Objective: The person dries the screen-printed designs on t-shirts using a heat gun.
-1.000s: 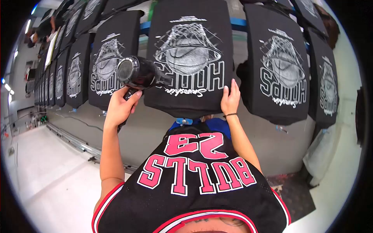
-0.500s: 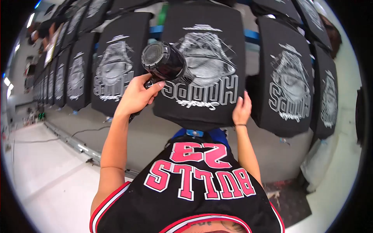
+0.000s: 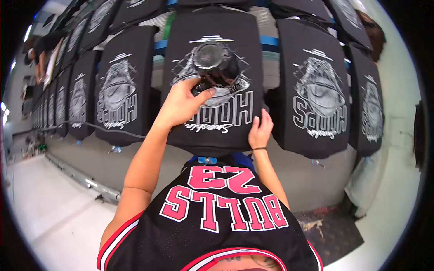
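Observation:
My left hand point(image 3: 184, 105) is wrapped round the handle of a black hair dryer point(image 3: 219, 67). The dryer is above a black T-shirt point(image 3: 214, 25) stretched flat over a board, covering part of its white basketball-and-net print. Block letters reading HOOPS show below the dryer. At the shirt's right edge, near the front corner, is my right hand point(image 3: 261, 131). Its fingers are stretched out along the cloth and hold nothing visible; whether they press on the shirt is hard to tell.
Matching printed shirts flank this one, left point(image 3: 124, 86) and right point(image 3: 312, 86), with further rows behind. A grey cable point(image 3: 115, 132) crosses the left shirt's front. A person in dark clothing point(image 3: 45, 45) is at the far left; another person's hair point(image 3: 374, 36) shows at right.
The hair dryer has shifted right across the shirt, from the print's left side to over its middle. The cable has risen across the left shirt. My right hand stays at the shirt's edge.

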Available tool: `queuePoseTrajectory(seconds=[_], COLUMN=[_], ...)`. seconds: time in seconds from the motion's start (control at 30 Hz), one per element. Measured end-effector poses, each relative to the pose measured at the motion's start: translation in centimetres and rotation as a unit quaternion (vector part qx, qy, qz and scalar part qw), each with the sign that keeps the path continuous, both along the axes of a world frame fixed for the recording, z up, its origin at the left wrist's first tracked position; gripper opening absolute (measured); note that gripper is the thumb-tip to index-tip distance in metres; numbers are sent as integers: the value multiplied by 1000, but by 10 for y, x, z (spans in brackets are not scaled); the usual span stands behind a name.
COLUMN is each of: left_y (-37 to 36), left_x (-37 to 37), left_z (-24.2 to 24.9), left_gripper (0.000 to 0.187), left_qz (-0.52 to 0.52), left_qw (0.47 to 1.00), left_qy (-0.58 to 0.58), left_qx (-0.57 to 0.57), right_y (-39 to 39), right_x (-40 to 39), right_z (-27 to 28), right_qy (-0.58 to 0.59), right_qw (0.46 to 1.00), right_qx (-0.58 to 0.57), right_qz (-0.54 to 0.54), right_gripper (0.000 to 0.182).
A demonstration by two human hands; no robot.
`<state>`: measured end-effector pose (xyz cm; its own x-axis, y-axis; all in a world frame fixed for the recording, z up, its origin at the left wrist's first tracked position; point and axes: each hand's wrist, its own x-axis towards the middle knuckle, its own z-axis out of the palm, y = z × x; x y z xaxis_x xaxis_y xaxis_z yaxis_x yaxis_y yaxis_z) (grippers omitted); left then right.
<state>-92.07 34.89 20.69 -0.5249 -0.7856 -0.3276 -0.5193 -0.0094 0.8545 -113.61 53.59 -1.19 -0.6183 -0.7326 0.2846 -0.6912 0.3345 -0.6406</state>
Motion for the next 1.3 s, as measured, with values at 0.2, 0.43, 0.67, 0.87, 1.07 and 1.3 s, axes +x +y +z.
queuePoseTrajectory(seconds=[0.2,0.43,0.67,0.87,1.07,1.3], left_y=[0,-23,-48,-87,-124,-101], left_x=[77,41,-18,-25,-29,45], left_z=[-6,-15,-12,-11,-12,-10], left_gripper=[33,27,31,30,29,26], left_qz=[210,169,148,152,155,202], left_qw=[977,980,981,985,985,979], left_qy=[32,93,121,84,73,33], left_qx=[13,37,38,-7,-14,-7], right_y=[-30,-43,-43,-44,-44,-45], right_x=[-7,-21,-21,-19,-19,-19], right_z=[-2,0,3,10,10,9], right_qy=[-61,-102,-132,-152,-154,-139], right_qw=[998,994,990,988,987,990], right_qx=[-6,-32,-35,-28,-11,-2], right_qz=[18,32,31,27,31,29], right_gripper=[51,49,49,51,52,53])
